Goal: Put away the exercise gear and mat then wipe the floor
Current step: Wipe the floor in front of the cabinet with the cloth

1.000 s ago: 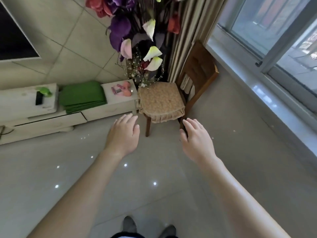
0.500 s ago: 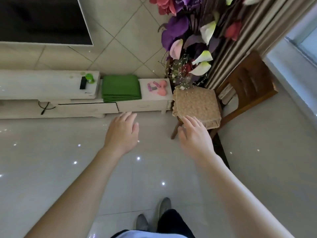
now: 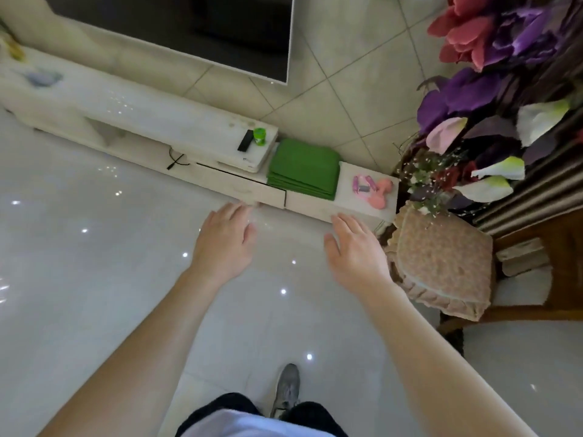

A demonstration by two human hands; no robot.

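While the person stands on the glossy pale floor [image 3: 94, 279], both bare arms reach forward through the middle of the frame. The left hand [image 3: 225, 239] is held palm down, with the fingers straight and close together, and it holds nothing; its fingertips lie just before the lower edge of the low white cabinet [image 3: 142, 118]. The right hand [image 3: 356, 247], a little to the right of it, is also flat and relaxed, with the fingers slightly apart, and it holds nothing either. A folded green mat [image 3: 304, 167] lies on the lower step of the cabinet, above and between the two hands in the frame. Just right of the mat, on a small white block, a pink dumbbell [image 3: 380, 193] rests beside a small pink and grey item [image 3: 360, 185], which is too small to identify. Left of the mat, on the raised part of the cabinet, a black remote [image 3: 245, 140] lies next to a green cup [image 3: 259, 136]. A dark television [image 3: 189, 23] fills the upper centre of the frame. At the right side a wooden chair [image 3: 536, 279] carries a beige cushion [image 3: 441, 257], very near the right hand, and large artificial flowers [image 3: 504, 74] fill the upper right corner. One grey shoe [image 3: 285, 389] shows at the bottom centre.
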